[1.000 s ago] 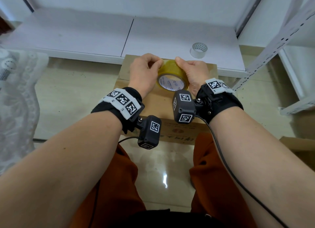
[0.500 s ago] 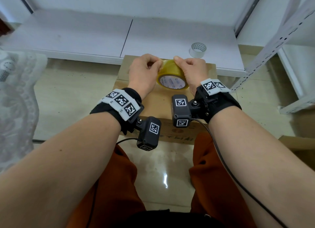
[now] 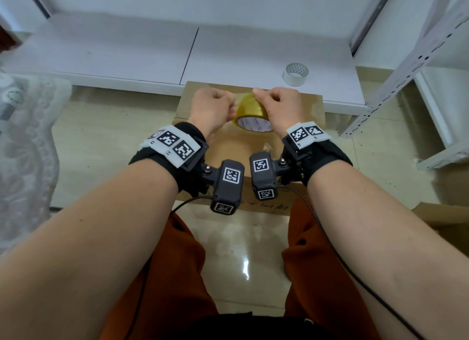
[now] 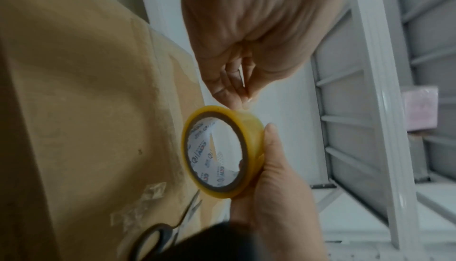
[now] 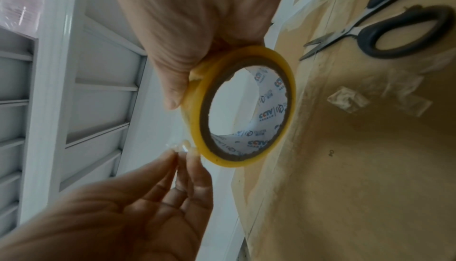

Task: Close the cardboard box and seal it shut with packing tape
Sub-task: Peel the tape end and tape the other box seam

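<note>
The right hand (image 3: 281,107) grips the yellow roll of packing tape (image 3: 252,112) by its outer band, thumb and fingers curled round it, holding it on edge just above the top of the cardboard box (image 3: 238,149). The left hand (image 3: 212,108) sits close beside the roll, its fingertips (image 4: 237,101) pinched together at the rim of the roll on what looks like the clear loose end of the tape; the wrist views show a thin transparent flap between those fingertips. The box stands on the floor between the person's knees, its brown top flaps down and flat, with old scraps of clear tape (image 5: 348,99) stuck to the surface. A pair of black-handled scissors (image 5: 385,21) lies on the box top near the right wrist. Beyond the box, a second, whitish roll of tape (image 3: 295,74) stands on the low white shelf (image 3: 127,50). A white metal rack (image 3: 416,57) rises at the right.
</note>
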A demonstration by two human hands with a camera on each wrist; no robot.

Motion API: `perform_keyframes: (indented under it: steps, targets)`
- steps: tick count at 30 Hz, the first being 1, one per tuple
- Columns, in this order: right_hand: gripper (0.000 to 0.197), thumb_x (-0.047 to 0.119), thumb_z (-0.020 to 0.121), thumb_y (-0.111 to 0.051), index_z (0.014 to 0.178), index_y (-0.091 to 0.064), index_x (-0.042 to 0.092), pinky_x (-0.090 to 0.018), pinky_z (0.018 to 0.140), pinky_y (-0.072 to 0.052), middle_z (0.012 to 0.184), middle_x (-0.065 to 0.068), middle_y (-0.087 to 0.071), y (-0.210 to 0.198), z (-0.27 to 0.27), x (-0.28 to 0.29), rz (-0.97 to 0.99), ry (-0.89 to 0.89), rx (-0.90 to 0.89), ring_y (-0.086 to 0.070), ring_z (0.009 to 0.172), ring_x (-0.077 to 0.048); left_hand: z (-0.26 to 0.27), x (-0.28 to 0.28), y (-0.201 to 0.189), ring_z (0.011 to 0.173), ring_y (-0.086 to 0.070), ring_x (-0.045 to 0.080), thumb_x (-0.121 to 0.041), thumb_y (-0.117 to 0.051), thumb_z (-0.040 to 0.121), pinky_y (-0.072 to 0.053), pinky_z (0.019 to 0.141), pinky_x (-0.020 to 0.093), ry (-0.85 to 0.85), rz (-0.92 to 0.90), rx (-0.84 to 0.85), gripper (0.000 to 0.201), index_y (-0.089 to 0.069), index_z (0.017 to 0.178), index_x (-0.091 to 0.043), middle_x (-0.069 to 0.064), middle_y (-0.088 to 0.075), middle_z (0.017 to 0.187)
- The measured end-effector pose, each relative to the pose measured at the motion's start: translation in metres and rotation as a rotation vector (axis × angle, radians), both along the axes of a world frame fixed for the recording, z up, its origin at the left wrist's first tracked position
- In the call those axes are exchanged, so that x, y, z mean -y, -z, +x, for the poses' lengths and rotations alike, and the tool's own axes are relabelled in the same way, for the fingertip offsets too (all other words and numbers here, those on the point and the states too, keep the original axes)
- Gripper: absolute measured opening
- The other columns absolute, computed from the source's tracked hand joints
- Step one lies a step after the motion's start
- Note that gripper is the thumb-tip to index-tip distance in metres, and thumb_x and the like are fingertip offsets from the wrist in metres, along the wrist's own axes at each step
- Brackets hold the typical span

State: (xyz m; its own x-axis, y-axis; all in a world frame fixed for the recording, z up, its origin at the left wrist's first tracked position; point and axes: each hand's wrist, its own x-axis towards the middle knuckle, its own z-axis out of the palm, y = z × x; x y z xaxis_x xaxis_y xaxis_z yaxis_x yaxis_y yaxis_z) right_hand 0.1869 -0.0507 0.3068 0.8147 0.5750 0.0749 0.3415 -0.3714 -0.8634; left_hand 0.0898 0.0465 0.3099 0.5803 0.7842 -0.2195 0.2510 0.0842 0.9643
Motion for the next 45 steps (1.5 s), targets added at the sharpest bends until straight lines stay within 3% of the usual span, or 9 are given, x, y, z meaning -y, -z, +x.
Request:
perform_keyframes:
  steps: [5, 12, 15, 18, 27, 30, 34, 39, 45]
  targets:
    - [0.038, 0.036, 0.09, -0.062, 0.078, -0.068, 0.0, -0.028, 0.066, -0.039, 0.07, -0.004, -0.056, 0.003, -0.003, -0.002, -0.011, 0.001, 0.004, -0.048, 0.068, -0.016, -0.006, -0.003, -0.004, 0.064, -0.056, 0.009, -0.004, -0.048, 0.096, -0.052, 0.064, 0.018, 0.001, -0.176, 0.065, 0.019, -0.06, 0.083, -0.009, 0.003, -0.059, 0.075]
    - [0.041, 0.035, 0.09, -0.063, 0.082, -0.069, -0.005, -0.03, 0.068, -0.043, 0.072, -0.006, -0.059, 0.007, -0.007, -0.003, -0.012, 0.006, -0.01, -0.049, 0.067, -0.015, -0.01, -0.003, 0.006, 0.086, -0.062, 0.012, -0.005, -0.071, 0.081, -0.052, 0.072, 0.023, 0.004, 0.053, -0.024, 0.02, -0.06, 0.084, -0.021, -0.002, -0.063, 0.091]
    - [0.038, 0.034, 0.089, -0.063, 0.083, -0.069, -0.003, -0.034, 0.072, -0.046, 0.075, -0.007, -0.061, 0.007, -0.006, -0.002, -0.022, -0.001, 0.01, -0.05, 0.07, -0.015, -0.013, -0.002, 0.005, 0.082, -0.069, 0.02, -0.006, -0.073, 0.081, -0.059, 0.078, 0.035, 0.026, 0.165, -0.04, 0.016, -0.063, 0.079, -0.019, 0.006, -0.069, 0.086]
    - [0.038, 0.035, 0.089, -0.063, 0.085, -0.069, -0.003, -0.034, 0.074, -0.047, 0.078, -0.01, -0.064, 0.008, -0.004, -0.003, -0.019, -0.004, 0.002, -0.052, 0.072, -0.015, -0.013, 0.001, 0.002, 0.075, -0.071, 0.021, -0.011, -0.076, 0.08, -0.06, 0.075, 0.036, -0.006, 0.254, -0.063, 0.015, -0.067, 0.073, -0.021, 0.005, -0.071, 0.078]
    - [0.034, 0.032, 0.074, -0.079, 0.071, -0.048, 0.02, -0.017, 0.055, -0.037, 0.068, 0.006, -0.048, 0.007, -0.002, 0.004, -0.084, -0.15, -0.07, -0.045, 0.062, -0.007, -0.01, 0.001, 0.003, 0.077, -0.07, 0.019, -0.011, -0.065, 0.088, -0.059, 0.078, 0.037, 0.003, 0.307, -0.065, 0.015, -0.068, 0.078, -0.022, 0.004, -0.072, 0.08]
    - [0.035, 0.025, 0.074, -0.08, 0.07, -0.046, 0.019, -0.008, 0.048, -0.035, 0.065, 0.007, -0.049, 0.006, -0.003, 0.004, -0.043, -0.116, -0.061, -0.045, 0.049, 0.006, -0.005, 0.006, 0.002, 0.079, -0.069, 0.015, -0.014, -0.063, 0.09, -0.059, 0.078, 0.035, -0.006, 0.344, -0.051, 0.007, -0.069, 0.089, -0.017, 0.002, -0.071, 0.082]
    - [0.036, 0.028, 0.071, -0.082, 0.072, -0.047, 0.018, -0.033, 0.064, -0.05, 0.073, -0.004, -0.057, 0.007, -0.004, 0.004, -0.026, -0.083, -0.044, -0.052, 0.063, -0.012, -0.002, 0.01, 0.0, 0.068, -0.066, 0.012, -0.012, -0.058, 0.094, -0.06, 0.071, 0.028, 0.013, 0.293, -0.025, 0.007, -0.065, 0.097, -0.011, 0.007, -0.07, 0.084]
    - [0.027, 0.023, 0.079, -0.076, 0.076, -0.052, 0.014, -0.01, 0.05, -0.039, 0.066, 0.005, -0.052, 0.006, -0.003, 0.006, -0.021, -0.119, -0.09, -0.048, 0.051, 0.005, -0.003, 0.005, 0.003, 0.077, -0.065, 0.012, -0.011, -0.056, 0.095, -0.058, 0.081, 0.031, 0.044, 0.25, -0.03, 0.011, -0.066, 0.1, -0.012, 0.005, -0.069, 0.09]
    - [0.019, 0.026, 0.089, -0.065, 0.073, -0.059, 0.018, -0.022, 0.063, -0.042, 0.071, 0.005, -0.057, 0.005, 0.0, 0.001, -0.028, -0.105, -0.104, -0.049, 0.064, -0.007, -0.007, -0.004, 0.001, 0.095, -0.064, 0.009, -0.008, -0.053, 0.093, -0.051, 0.092, 0.026, 0.065, 0.312, -0.058, 0.018, -0.068, 0.094, -0.019, -0.002, -0.071, 0.097]
